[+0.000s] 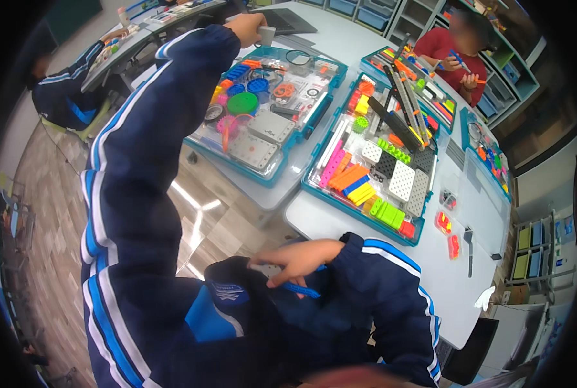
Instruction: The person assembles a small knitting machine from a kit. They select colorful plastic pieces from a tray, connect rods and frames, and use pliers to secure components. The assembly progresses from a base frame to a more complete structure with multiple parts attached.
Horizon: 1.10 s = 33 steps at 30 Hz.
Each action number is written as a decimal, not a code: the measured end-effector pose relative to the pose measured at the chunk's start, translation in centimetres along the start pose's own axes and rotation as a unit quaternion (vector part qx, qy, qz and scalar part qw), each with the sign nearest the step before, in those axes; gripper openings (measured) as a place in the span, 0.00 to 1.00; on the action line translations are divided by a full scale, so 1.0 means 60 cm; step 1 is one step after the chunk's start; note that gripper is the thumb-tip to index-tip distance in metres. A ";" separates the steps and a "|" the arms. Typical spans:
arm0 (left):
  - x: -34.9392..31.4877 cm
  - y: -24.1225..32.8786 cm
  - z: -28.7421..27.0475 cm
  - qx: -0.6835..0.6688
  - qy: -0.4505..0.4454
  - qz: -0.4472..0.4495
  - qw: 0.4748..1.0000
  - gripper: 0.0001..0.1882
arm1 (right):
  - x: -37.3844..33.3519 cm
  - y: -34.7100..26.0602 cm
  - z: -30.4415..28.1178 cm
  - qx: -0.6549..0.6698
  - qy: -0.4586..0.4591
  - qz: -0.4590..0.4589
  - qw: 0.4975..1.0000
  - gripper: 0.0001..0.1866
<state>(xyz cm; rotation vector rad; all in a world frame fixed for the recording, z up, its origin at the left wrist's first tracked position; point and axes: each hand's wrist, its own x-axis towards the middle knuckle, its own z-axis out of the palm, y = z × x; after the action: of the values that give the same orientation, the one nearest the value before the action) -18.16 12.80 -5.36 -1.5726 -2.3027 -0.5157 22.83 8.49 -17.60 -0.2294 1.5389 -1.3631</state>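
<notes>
My left arm reaches far forward, past the left kit case [282, 174]. Its hand [245, 29] is closed around a small grey block-like part [267, 36] above the case's far edge. Close to my lap, my right hand [306, 255] grips a blue plastic beam [301, 290] joined to a grey piece [267, 269]; the fingers partly cover both. Inside the left case are a green disc [242, 103], blue wheels [257, 85], pink gears and two grey box-shaped modules [271, 125].
A second teal case [366, 223] holds colourful beams and plates, with dark beams [395, 123] lying across it. A person in red [436, 52] handles parts across the table. Small red-filled packs [454, 246] lie at right. A laptop [288, 21] stands at the far side.
</notes>
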 end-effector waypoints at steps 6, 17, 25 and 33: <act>0.044 -0.039 0.105 -0.003 -0.037 -0.042 0.998 0.17 | 0.014 0.029 -0.001 -0.073 0.013 0.012 0.997 0.32; 0.091 -0.053 0.178 -0.080 -0.109 -0.111 0.985 0.11 | 0.018 0.037 -0.001 -0.138 0.045 0.005 0.989 0.31; 0.095 -0.045 0.185 0.000 -0.074 -0.047 0.996 0.14 | 0.025 0.049 0.002 -0.147 0.057 -0.013 0.987 0.31; 0.097 -0.029 0.172 0.047 -0.077 -0.071 0.993 0.15 | 0.023 0.050 0.001 -0.150 0.057 0.005 0.987 0.30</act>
<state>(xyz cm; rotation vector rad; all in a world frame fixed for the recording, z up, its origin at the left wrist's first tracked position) -22.32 21.69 -12.18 -1.4589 -2.5280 -0.3219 23.62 8.47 -20.81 -0.3327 1.8395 -1.1477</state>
